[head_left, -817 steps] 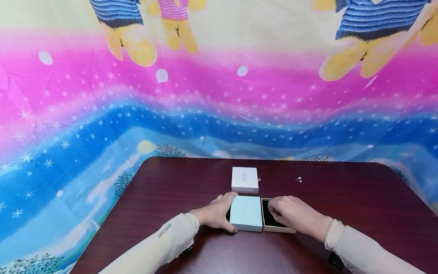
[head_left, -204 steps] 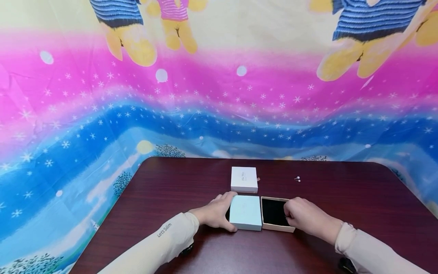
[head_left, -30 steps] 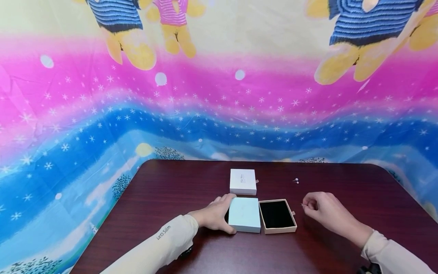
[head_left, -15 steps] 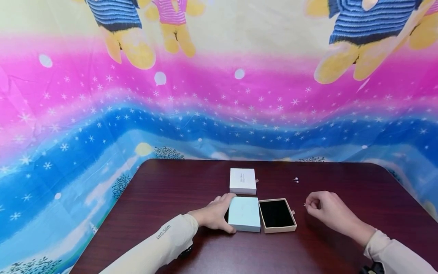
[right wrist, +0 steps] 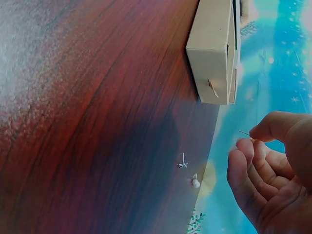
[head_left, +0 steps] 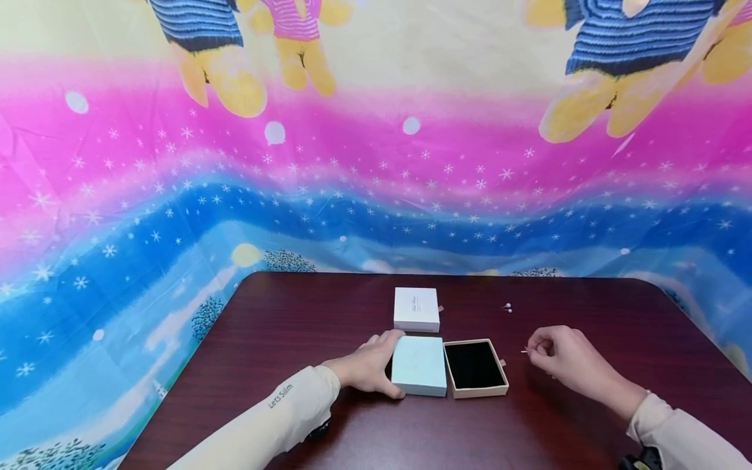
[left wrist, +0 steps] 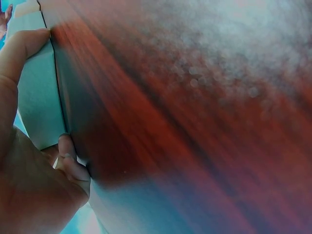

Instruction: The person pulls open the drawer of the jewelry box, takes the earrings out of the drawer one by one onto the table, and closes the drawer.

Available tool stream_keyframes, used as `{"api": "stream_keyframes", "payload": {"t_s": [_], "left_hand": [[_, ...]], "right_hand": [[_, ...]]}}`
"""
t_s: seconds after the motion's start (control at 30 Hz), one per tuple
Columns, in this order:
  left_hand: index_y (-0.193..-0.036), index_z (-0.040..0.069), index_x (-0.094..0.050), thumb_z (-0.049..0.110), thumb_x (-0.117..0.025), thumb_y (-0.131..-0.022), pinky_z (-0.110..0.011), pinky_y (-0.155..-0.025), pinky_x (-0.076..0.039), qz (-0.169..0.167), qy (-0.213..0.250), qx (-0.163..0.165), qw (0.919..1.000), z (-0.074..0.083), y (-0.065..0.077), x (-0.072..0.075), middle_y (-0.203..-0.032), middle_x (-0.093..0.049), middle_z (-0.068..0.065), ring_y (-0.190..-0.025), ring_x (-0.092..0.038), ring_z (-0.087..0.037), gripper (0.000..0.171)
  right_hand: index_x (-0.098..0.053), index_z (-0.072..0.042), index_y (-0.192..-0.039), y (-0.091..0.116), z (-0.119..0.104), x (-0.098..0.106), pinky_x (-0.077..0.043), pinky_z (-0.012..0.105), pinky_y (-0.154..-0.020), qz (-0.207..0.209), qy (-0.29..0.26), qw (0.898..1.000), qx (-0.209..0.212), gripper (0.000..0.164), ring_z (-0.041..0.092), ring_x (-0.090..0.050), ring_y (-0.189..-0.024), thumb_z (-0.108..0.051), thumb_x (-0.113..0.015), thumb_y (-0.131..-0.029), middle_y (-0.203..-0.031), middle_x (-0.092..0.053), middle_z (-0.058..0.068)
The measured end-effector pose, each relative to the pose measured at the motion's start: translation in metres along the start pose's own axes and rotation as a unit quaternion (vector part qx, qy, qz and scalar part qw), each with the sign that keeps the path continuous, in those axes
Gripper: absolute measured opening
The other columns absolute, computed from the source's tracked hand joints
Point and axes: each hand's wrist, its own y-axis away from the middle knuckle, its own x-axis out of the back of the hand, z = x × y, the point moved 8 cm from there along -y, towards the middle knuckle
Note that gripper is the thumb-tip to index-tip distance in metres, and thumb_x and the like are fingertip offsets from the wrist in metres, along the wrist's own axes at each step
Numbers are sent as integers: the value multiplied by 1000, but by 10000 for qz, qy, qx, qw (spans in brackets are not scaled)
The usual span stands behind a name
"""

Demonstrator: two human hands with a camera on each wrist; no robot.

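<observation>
My left hand (head_left: 369,369) grips the pale mint box (head_left: 418,367) from its left side, thumb at the near edge and fingers at the far one. In the left wrist view, fingertips press its edge. My right hand (head_left: 566,356) is above the table to the right of the open cardboard tray (head_left: 478,393), which has a black lining and a small pull tab. Thumb and fingertips pinch a small stud earring; its thin metal post (right wrist: 244,133) sticks out, the rest hidden by the fingers. On the table lie a star-shaped stud (right wrist: 183,164) and a pearl stud (right wrist: 196,182).
A white box (head_left: 416,309) with small printed lettering and a tab stands behind the mint box. The dark reddish wooden table (head_left: 305,307) has rounded far corners. A colourful printed cloth (head_left: 352,163) hangs behind it.
Earlier my right hand worked inside the tray; it has since moved out to the right, pinching the earring. The tray now sits slightly turned. My left hand keeps its hold on the mint box.
</observation>
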Motion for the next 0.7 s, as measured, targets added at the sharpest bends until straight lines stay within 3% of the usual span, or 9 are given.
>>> {"api": "stream_keyframes", "payload": {"t_s": [0.7], "left_hand": [[-149,12,-32,42,-89,-68,-33,-102,-40,36,-4,-10,10000,0,0,0,-136,-51,0,-116,-46,-16,104]], "right_hand": [[-69,-5,-84,6,20,-9,-49,26,-49,-428,-402,9964,-615,6,5,-54,-50,-9,-67,-89,-65,-58,-3]]}}
